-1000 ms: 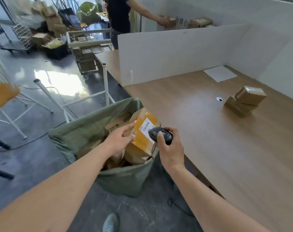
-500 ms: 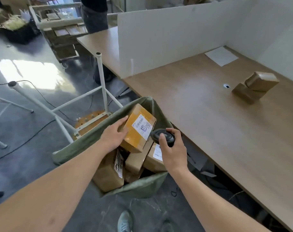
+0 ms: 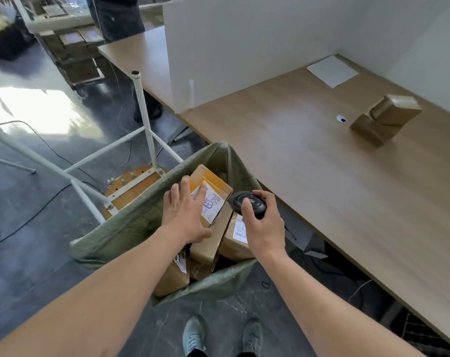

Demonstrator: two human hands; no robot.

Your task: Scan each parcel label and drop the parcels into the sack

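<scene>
A green woven sack (image 3: 131,228) stands open on the floor against the table's edge, with several cardboard parcels inside. My left hand (image 3: 185,215) lies over the topmost parcel (image 3: 218,186), a yellow-taped box with a white label; the fingers spread across its top and the thumb is on its near side. The box sits low in the sack's mouth, leaning on the parcels beneath. My right hand (image 3: 262,228) grips a black scanner (image 3: 249,203) just right of that label. Two more brown parcels (image 3: 386,119) are stacked at the table's far right.
The wooden table (image 3: 321,176) has a white divider (image 3: 244,47) at its back, a sheet of paper (image 3: 332,72) and a small white disc (image 3: 341,119). An upturned white stool (image 3: 131,186) props the sack's left side. Another person (image 3: 115,16) stands behind. Cables cross the floor.
My left hand has lowered the labelled parcel from above the sack into its mouth and shifted from the box's side onto its top. The scanner hand has stayed beside it.
</scene>
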